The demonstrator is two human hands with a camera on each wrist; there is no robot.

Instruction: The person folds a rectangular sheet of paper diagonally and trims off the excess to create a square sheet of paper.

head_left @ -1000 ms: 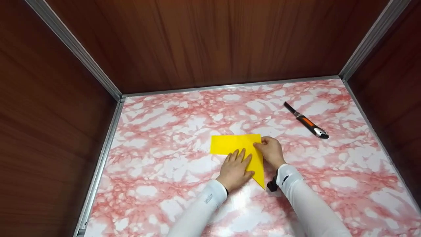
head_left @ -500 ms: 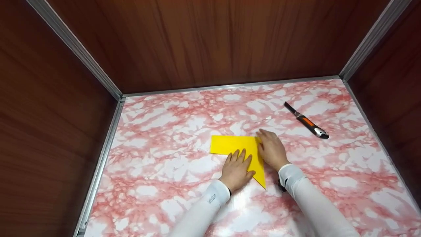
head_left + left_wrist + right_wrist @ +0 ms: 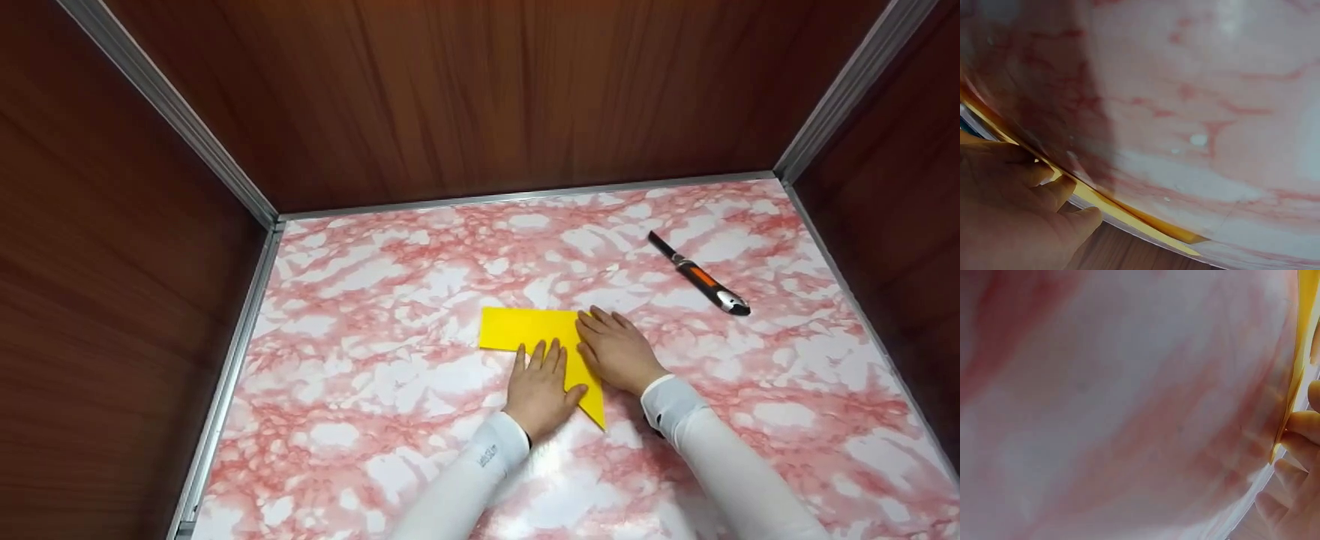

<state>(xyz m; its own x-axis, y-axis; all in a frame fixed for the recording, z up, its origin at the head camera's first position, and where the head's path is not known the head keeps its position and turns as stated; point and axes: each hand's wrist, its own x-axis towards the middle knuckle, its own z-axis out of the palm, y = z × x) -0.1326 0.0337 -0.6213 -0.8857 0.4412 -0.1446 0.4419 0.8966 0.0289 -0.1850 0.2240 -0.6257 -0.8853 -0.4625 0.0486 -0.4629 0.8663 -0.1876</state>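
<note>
A folded sheet of yellow paper (image 3: 525,327) lies on the marbled table, with a straight strip toward the left and a pointed corner toward the front. My left hand (image 3: 541,394) rests on its lower part, fingers spread and straight. Over the right edge lies my right hand (image 3: 619,349), its fingers extended across the upper right corner and covering it. In the left wrist view the fingers (image 3: 1061,191) touch the yellow paper (image 3: 1145,219) along its edge. The right wrist view has the fingertips (image 3: 1297,424) at the paper's edge (image 3: 1300,354).
A black lighter-like tool (image 3: 699,274) with an orange panel and silver end lies at the back right of the red-and-white table (image 3: 360,300). Brown wood-grain panels (image 3: 465,105) with metal edging stand at the back and both sides.
My right hand let go of the paper's right edge, where thumb and fingers pinched it, and now lies flat over the upper right corner. The left hand stays nearly in place.
</note>
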